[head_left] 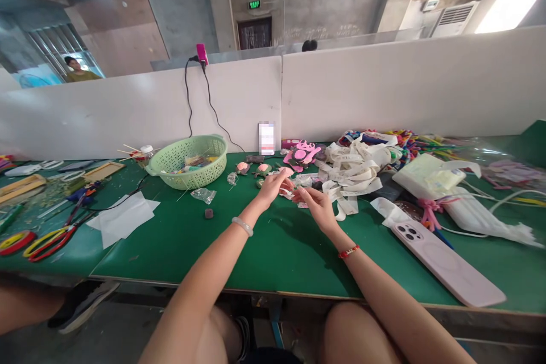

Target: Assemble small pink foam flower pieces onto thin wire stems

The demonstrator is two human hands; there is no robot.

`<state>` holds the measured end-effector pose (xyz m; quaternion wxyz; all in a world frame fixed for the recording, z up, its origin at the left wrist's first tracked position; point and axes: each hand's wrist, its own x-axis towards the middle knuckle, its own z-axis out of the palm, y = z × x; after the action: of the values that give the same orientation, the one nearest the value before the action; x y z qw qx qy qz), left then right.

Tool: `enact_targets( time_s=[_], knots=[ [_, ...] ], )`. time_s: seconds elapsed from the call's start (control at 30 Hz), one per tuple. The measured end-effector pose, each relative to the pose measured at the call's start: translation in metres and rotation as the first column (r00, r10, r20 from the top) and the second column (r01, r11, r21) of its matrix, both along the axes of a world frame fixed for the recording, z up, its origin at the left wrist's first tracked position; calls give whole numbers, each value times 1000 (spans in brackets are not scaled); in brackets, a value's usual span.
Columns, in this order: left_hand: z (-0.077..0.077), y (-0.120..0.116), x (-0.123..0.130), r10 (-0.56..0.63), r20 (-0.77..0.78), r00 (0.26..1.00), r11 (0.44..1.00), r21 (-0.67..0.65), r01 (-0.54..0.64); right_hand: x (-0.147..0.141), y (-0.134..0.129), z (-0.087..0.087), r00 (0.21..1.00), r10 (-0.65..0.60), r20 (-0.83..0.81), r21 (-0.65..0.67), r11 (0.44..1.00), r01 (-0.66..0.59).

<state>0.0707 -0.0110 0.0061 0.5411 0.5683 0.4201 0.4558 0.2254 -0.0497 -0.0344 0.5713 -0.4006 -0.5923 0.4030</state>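
My left hand (273,189) and my right hand (316,205) meet just over the green table (273,256), fingers curled and pinched. Between the fingertips is a small whitish-pink piece (289,193), mostly covered, and its kind cannot be made out. Behind my left hand lie two small round pieces, one with a pinkish top (243,168) and another with a dark green rim (263,169). A bright pink cut-out shape (302,153) is a little farther back. White ribbon strips (356,168) pile up close to my right hand.
A green basket (191,162) with small items stands left of my hands. White paper (123,219) and scissors (51,242) lie farther left. A lit phone (267,138) leans on the white partition (384,91). A pink phone (447,264) rests at the front right.
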Motion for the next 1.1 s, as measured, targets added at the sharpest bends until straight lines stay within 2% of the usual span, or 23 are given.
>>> enact_targets(
  time_s=[0.1,0.2,0.4,0.53,0.63,0.77,0.83,0.9,1.0,1.1],
  knots=[
    [3,-10,-8,-61,-39,997,998,-20,60,-4,0,2,1000,13,-15,-4,1000,-13],
    [-3,-22,-18,-2,52,999,995,-103,7,-8,-2,7,997,63,-49,-36,997,-65],
    [-17,-36,-28,34,92,995,983,-185,-16,-9,-12,15,991,111,-69,-19,993,-113],
    [-12,-47,-29,-54,169,984,967,-236,93,-10,-21,21,987,159,-1,10,987,-159],
    [-5,-54,-26,-91,254,963,953,-259,159,-10,-26,35,985,142,93,69,986,-149],
    [1,-59,-20,-41,344,938,969,-214,121,-15,-28,57,981,123,147,50,990,-132],
    [1,-61,-20,-10,361,932,981,-179,80,-23,-29,61,986,158,61,-24,987,-157],
    [0,-63,-22,19,351,936,987,-154,38,-33,-31,58,973,202,-115,-120,969,-215],
    [-2,-65,-29,53,284,957,994,-107,-24,-48,-35,45,928,194,-317,-215,939,-270],
    [-2,-66,-36,67,145,987,997,-34,-63,-52,-41,33,946,172,-276,-244,939,-242]
  ],
)
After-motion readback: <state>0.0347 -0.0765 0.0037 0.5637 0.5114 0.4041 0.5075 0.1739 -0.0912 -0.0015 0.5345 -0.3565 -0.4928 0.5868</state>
